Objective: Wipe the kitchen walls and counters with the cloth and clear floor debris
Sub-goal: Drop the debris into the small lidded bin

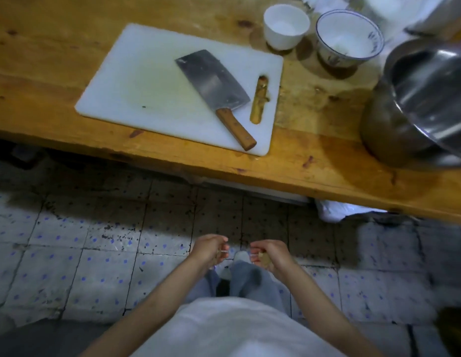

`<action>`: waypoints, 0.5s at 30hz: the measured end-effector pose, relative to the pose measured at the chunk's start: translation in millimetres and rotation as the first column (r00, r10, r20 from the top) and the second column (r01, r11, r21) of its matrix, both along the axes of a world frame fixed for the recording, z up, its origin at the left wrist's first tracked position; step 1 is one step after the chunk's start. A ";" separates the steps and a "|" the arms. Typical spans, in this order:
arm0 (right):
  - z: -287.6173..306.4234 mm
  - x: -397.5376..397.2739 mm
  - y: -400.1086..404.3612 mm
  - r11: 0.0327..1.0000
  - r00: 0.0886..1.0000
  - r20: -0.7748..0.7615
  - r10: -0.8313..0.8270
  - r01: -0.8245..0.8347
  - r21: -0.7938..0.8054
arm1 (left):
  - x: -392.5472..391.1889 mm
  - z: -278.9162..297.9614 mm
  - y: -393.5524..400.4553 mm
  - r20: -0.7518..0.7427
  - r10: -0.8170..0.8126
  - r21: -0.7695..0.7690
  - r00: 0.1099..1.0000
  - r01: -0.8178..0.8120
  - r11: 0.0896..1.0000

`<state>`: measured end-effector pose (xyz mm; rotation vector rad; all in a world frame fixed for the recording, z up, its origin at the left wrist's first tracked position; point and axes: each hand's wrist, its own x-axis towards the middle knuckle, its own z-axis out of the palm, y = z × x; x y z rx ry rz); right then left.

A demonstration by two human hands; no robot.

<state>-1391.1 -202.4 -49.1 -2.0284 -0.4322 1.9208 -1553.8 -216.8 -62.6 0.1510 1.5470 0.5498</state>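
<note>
Both my hands hang low in front of my legs, above the dotted floor tiles (100,269). My left hand (210,249) has its fingers curled around a small pale scrap that I can barely make out. My right hand (271,253) curls its fingers around a small brownish scrap (263,258). Dark crumbs and specks (113,237) lie scattered on the tiles near the counter's shadow. No cloth is in view. The wooden counter (314,161) runs across the top of the view.
On the counter lies a white cutting board (136,81) with a cleaver (214,86) on it. A white cup (286,25), a blue-rimmed bowl (349,38) and a large steel bowl (427,99) stand at the right. A white plastic bag (332,210) sits under the counter.
</note>
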 end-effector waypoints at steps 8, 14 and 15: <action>-8.6 40.6 -46.7 0.937 0.936 -0.071 -0.345 0.347 0.028 | 36.2 -2.4 2.9 -0.029 -0.323 0.035 0.946 0.324 0.945; -4.9 111.6 -80.4 0.834 0.834 -0.054 -0.549 0.551 0.019 | 109.1 7.7 14.7 -0.060 -0.539 0.069 0.840 0.543 0.837; -4.3 124.8 -85.3 0.812 0.812 -0.055 -0.582 0.583 0.016 | 123.7 7.9 16.0 -0.059 -0.571 0.062 0.819 0.574 0.817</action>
